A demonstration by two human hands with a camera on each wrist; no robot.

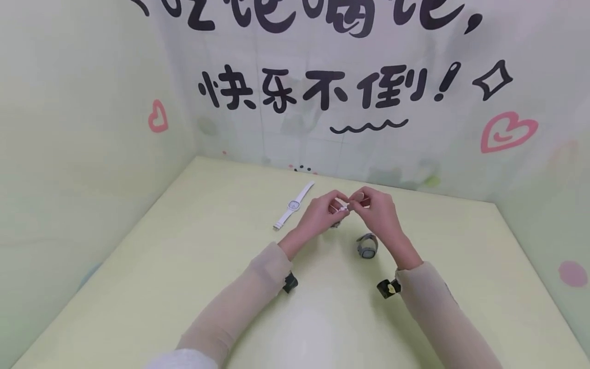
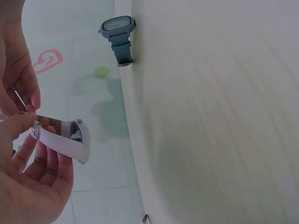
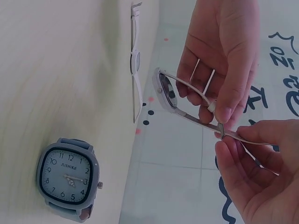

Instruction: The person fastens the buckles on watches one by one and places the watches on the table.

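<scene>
Both hands hold one white-strapped wristwatch (image 3: 168, 91) above the table, its case hanging toward the table side. My left hand (image 1: 319, 212) pinches the buckle half of the strap (image 2: 60, 143) between thumb and fingers. In the right wrist view, the thumb and fingertips of my right hand (image 3: 261, 172) pinch the other strap half close to the buckle (image 3: 221, 129). That half runs through the buckle area and its end extends past my right fingertips. From the head view, fingers cover most of this watch.
A grey-blue square-faced watch (image 1: 367, 248) stands on the table with its strap looped, below my right hand. Another white watch (image 1: 293, 206) lies stretched out flat, left of my left hand. Behind the table (image 1: 184, 230) rises a wall (image 1: 286, 138) with black lettering.
</scene>
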